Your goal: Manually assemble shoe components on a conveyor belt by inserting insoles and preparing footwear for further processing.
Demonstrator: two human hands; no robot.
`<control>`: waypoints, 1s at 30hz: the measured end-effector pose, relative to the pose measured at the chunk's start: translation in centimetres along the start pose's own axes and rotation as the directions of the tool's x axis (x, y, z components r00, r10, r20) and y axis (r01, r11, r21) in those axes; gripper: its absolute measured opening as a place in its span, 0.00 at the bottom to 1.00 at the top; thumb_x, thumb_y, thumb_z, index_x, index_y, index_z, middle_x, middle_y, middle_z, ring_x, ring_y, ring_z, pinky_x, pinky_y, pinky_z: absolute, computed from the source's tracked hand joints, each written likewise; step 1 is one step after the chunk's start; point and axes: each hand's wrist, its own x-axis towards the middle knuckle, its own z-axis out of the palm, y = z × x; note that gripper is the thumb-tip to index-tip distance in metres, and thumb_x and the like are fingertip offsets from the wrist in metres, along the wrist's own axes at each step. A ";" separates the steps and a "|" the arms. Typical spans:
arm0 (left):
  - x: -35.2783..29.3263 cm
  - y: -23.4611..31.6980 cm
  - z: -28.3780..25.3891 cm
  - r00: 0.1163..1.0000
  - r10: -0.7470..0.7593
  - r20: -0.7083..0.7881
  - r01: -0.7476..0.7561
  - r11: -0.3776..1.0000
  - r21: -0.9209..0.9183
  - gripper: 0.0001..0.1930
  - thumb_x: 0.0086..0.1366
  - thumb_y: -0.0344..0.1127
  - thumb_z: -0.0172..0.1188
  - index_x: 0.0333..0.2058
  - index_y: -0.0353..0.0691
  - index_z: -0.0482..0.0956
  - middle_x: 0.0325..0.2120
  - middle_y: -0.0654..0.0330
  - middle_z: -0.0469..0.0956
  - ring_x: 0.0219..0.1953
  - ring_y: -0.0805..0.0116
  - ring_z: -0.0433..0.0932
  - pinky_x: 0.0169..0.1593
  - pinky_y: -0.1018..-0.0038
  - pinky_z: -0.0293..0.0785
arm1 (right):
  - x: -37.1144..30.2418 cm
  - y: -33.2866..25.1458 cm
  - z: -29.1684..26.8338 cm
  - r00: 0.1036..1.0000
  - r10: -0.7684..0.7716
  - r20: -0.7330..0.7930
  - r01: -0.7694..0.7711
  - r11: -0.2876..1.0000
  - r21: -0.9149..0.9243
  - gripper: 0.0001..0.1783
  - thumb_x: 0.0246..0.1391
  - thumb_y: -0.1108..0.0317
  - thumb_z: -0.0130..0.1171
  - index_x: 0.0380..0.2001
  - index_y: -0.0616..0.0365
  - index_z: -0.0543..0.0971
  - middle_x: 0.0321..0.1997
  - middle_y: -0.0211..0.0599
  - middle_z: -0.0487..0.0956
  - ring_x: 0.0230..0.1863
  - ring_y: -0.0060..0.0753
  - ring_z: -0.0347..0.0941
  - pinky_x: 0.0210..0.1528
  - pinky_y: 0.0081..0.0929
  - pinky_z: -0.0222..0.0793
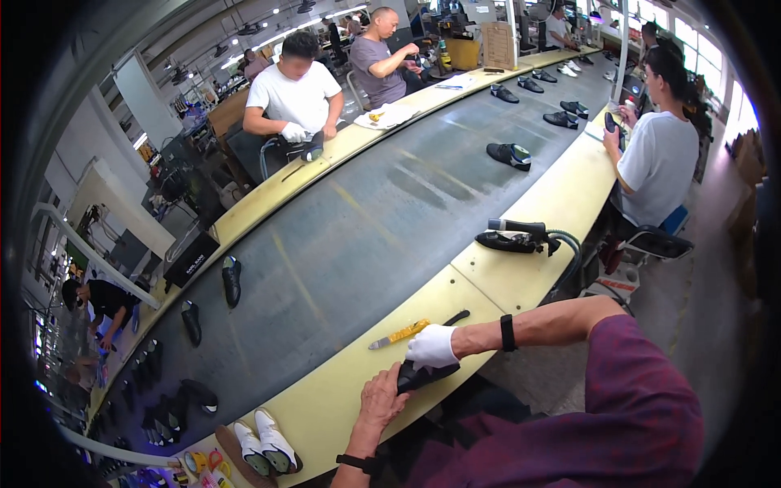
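A black shoe [426, 377] is tilted over the near edge of the yellow worktop, between my two hands. My bare left hand [382, 398] is closed round its left end. My right hand [431, 347], in a white glove, is bent down over the shoe's upper side with its fingers curled against it; the fingertips are hidden. Just beyond the glove lies a tool with a yellow handle and a grey tip [399, 334]. Beside it, a thin black handle [457, 317] pokes out past my right wrist.
A black hand-held device with a hose [521, 228] rests by another black shoe [504, 241] farther right. White shoes [275, 439] stand at lower left. The dark conveyor belt [325, 236] carries several black shoes. Co-workers sit along both sides, one at right holding a shoe [612, 126].
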 end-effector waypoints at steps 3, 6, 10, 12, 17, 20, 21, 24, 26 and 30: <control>-0.2 0.1 0.1 0.999 -0.031 0.014 0.030 0.999 0.015 0.44 0.59 0.43 0.79 0.72 0.40 0.69 0.47 0.46 0.82 0.49 0.44 0.83 0.54 0.51 0.78 | -0.2 -0.6 0.8 0.997 -0.056 -0.049 0.054 0.998 -0.043 0.12 0.55 0.61 0.69 0.34 0.59 0.85 0.31 0.48 0.86 0.34 0.59 0.85 0.37 0.51 0.81; -0.2 0.3 0.4 0.999 -0.040 -0.003 0.040 0.999 0.011 0.43 0.60 0.43 0.78 0.71 0.40 0.70 0.47 0.47 0.81 0.49 0.44 0.83 0.54 0.51 0.77 | 0.0 -0.9 1.5 0.990 -0.106 -0.088 0.095 0.988 -0.123 0.10 0.56 0.64 0.67 0.32 0.60 0.83 0.30 0.48 0.85 0.34 0.56 0.86 0.36 0.51 0.82; -0.1 1.1 0.0 0.999 -0.028 -0.019 0.028 1.000 0.013 0.43 0.60 0.43 0.78 0.72 0.42 0.70 0.46 0.46 0.81 0.48 0.42 0.82 0.55 0.51 0.78 | -1.3 -1.6 1.0 0.990 -0.027 -0.135 0.013 0.995 -0.104 0.09 0.57 0.64 0.65 0.32 0.60 0.85 0.31 0.49 0.86 0.35 0.55 0.88 0.35 0.49 0.83; -0.6 0.9 0.3 0.998 -0.041 -0.040 0.042 0.999 0.013 0.43 0.60 0.44 0.78 0.72 0.42 0.71 0.45 0.46 0.80 0.47 0.42 0.82 0.55 0.51 0.78 | -1.4 -2.0 1.2 0.981 -0.026 -0.192 0.004 0.994 -0.112 0.09 0.57 0.65 0.64 0.32 0.60 0.83 0.32 0.48 0.86 0.35 0.54 0.88 0.34 0.49 0.83; -0.9 1.0 0.3 0.997 -0.048 -0.054 0.050 0.998 0.027 0.42 0.62 0.45 0.77 0.72 0.43 0.70 0.46 0.48 0.80 0.48 0.45 0.83 0.52 0.52 0.78 | -0.4 -0.4 1.4 0.973 0.011 -0.231 -0.023 0.998 -0.051 0.08 0.57 0.65 0.65 0.32 0.60 0.82 0.33 0.50 0.86 0.35 0.56 0.87 0.37 0.50 0.83; -0.9 0.5 1.1 0.994 -0.059 -0.088 0.059 0.998 -0.001 0.42 0.63 0.46 0.77 0.72 0.44 0.70 0.45 0.48 0.80 0.47 0.45 0.83 0.51 0.51 0.79 | 0.9 -0.5 1.0 0.967 0.076 -0.242 -0.090 0.995 -0.049 0.09 0.56 0.65 0.67 0.33 0.61 0.83 0.33 0.52 0.86 0.36 0.58 0.87 0.39 0.51 0.83; -0.9 0.8 1.0 0.994 -0.060 -0.090 0.060 0.998 -0.002 0.42 0.63 0.46 0.77 0.72 0.44 0.70 0.45 0.48 0.80 0.47 0.45 0.83 0.51 0.51 0.79 | 1.4 0.4 2.3 0.943 0.136 -0.304 -0.132 0.991 0.032 0.10 0.57 0.66 0.68 0.36 0.62 0.83 0.35 0.53 0.86 0.39 0.60 0.87 0.42 0.51 0.83; -0.4 1.5 0.6 0.997 -0.046 -0.066 0.047 0.999 0.024 0.42 0.63 0.47 0.77 0.72 0.45 0.69 0.45 0.48 0.80 0.47 0.44 0.83 0.51 0.51 0.79 | 2.7 1.7 1.2 0.955 0.213 -0.206 -0.201 0.977 0.077 0.13 0.59 0.65 0.67 0.43 0.62 0.84 0.39 0.51 0.87 0.41 0.63 0.86 0.44 0.51 0.83; -0.8 1.1 0.5 0.994 -0.055 -0.090 0.057 0.998 0.017 0.42 0.63 0.47 0.77 0.73 0.45 0.69 0.45 0.48 0.80 0.48 0.45 0.83 0.51 0.51 0.79 | 2.1 -0.3 -0.2 0.979 0.179 -0.101 -0.167 0.979 0.115 0.16 0.60 0.63 0.67 0.48 0.58 0.85 0.45 0.52 0.87 0.46 0.63 0.85 0.48 0.52 0.82; -0.4 0.2 1.3 0.994 -0.049 -0.096 0.051 0.999 0.015 0.42 0.63 0.47 0.77 0.73 0.46 0.69 0.46 0.48 0.81 0.49 0.46 0.84 0.52 0.51 0.79 | 0.1 -0.3 -0.9 0.999 0.031 0.010 -0.032 0.991 0.126 0.21 0.63 0.60 0.69 0.56 0.56 0.84 0.52 0.50 0.85 0.59 0.59 0.80 0.61 0.51 0.77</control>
